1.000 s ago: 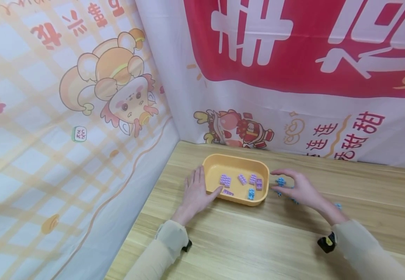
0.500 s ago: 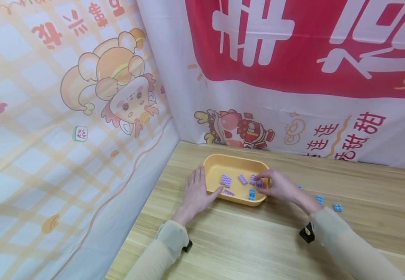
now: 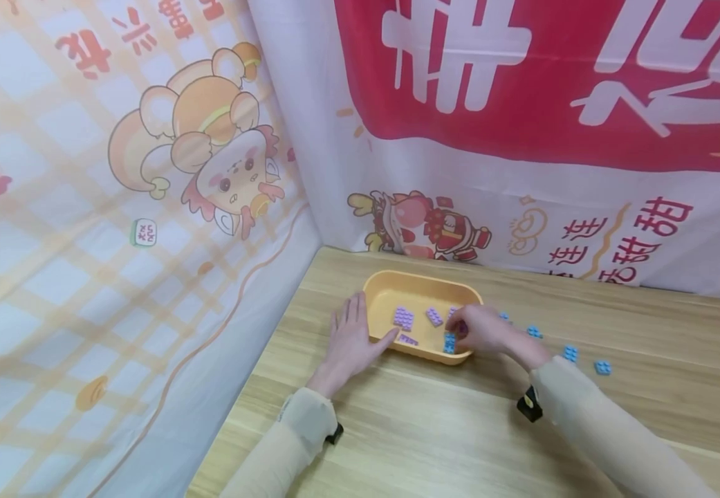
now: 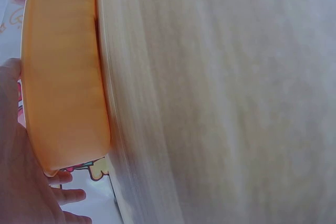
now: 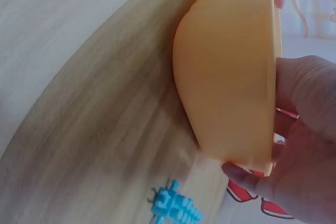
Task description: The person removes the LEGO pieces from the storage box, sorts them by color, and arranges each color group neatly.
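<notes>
Light-orange, round-cornered plastic tray (image 3: 391, 296): on the pale wood-grain bench (image 3: 416, 422), near its far edge.
Left hand (image 3: 350, 340): grip released, fingers straight against the tray's left end, thumb over the near rim; probably steadying it.
Right hand (image 3: 489, 329): reaching over the right rim, fingertips inside; cannot tell whether the grip grasps a brick.
Lilac studded plastic bricks (image 3: 404, 318): in the tray, some at the right partly covered by the right hand.
Blue studded plastic brick (image 3: 449, 342): in the tray's near right, beside the right fingertips.
Loose blue studded plastic bricks (image 3: 570, 353): 4 visible right of the tray, strung diagonally towards the near right.
Step in hand: apparently placing blue bricks in the tray.
Next move: likely calls for lifting the right hand clear of the rim, then pinching 1 loose brick.
</notes>
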The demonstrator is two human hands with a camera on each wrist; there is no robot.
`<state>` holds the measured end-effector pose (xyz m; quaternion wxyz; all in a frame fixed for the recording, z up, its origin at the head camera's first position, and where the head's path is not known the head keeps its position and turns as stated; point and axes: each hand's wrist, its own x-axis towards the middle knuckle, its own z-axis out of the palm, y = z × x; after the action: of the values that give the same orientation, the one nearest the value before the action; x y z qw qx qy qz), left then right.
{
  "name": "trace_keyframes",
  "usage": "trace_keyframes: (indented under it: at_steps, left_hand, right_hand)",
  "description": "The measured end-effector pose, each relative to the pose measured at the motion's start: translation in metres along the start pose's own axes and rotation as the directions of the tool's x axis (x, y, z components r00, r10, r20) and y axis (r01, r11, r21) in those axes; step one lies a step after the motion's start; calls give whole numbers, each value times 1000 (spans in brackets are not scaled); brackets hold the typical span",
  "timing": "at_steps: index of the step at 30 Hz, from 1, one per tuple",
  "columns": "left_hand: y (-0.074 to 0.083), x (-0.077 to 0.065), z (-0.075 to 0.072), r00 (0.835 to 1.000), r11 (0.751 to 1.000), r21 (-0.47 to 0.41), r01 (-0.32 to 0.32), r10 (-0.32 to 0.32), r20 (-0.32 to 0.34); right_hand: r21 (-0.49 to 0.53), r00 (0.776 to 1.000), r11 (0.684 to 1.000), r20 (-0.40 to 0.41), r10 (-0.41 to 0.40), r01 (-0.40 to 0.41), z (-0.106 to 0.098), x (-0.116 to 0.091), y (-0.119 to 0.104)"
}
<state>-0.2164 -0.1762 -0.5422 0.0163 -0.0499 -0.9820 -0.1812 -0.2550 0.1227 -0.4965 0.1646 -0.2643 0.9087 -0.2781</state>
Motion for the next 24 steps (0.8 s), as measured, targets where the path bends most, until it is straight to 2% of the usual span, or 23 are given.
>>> trace_keyframes:
  at_steps: [5,9,13,20,24]
  left_hand:
    - [0,1,0,1000,1000,13,-1,1,11]
    - [-1,1,1,1000,1000,16,1,-1,12]
    - [-1,1,0,1000,1000,16,2,-2,10]
    - [0,0,-1,1000,1000,12,5,-6,13]
    - [1,0,-1,1000,1000,5,9,-9,15]
  right_hand:
    - [-29,1000,1000,19,2,-1,0,3,1]
    - [-4,999,999,35,39,-39,2,6,1]
    - [-27,996,997,43,72,-71,4,9,-1]
    - [-102,994,988,6,113,-111,11,13,-3]
    - [-111,991,984,-22,135,-136,14,14,-3]
